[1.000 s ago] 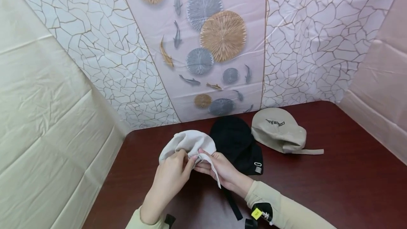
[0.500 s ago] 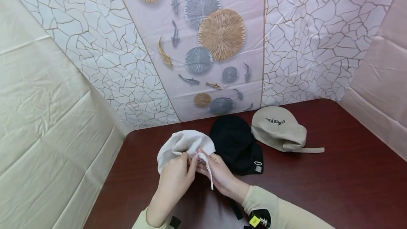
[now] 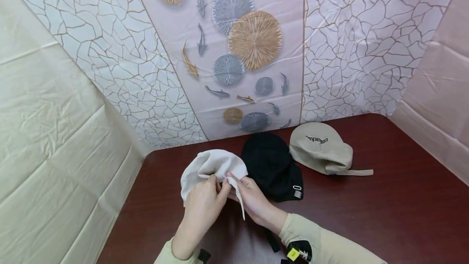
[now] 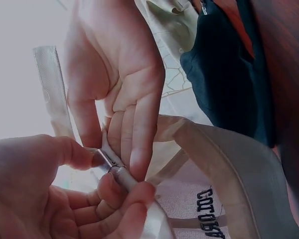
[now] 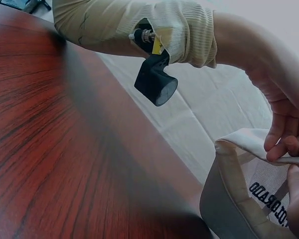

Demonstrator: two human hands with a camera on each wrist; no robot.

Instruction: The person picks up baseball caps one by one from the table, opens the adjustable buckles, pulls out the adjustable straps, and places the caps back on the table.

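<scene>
Both hands hold an off-white baseball cap (image 3: 216, 162) above the table, its back strap toward me. My left hand (image 3: 203, 203) pinches the strap by its metal buckle (image 4: 108, 158), thumb on top and fingers curled beneath. Opposite it, my right hand (image 3: 258, 205) grips the strap between thumb and fingers. The loose strap end (image 3: 239, 201) hangs down past the right palm. In the left wrist view the cap's inside shows, with dark lettering (image 4: 209, 211) showing through the mesh. Where the strap passes through the buckle is partly hidden by fingertips.
A black cap (image 3: 269, 166) lies behind the right hand, its strap trailing under the right forearm. Farther right sits a beige cap (image 3: 320, 150) with dark lettering. The dark red table (image 3: 366, 215) meets patterned cloth walls (image 3: 348, 52) at the back.
The loose strap end has swung left and now hangs more steeply. The white cap has shifted slightly left, while both hands keep their hold. The other caps stay put.
</scene>
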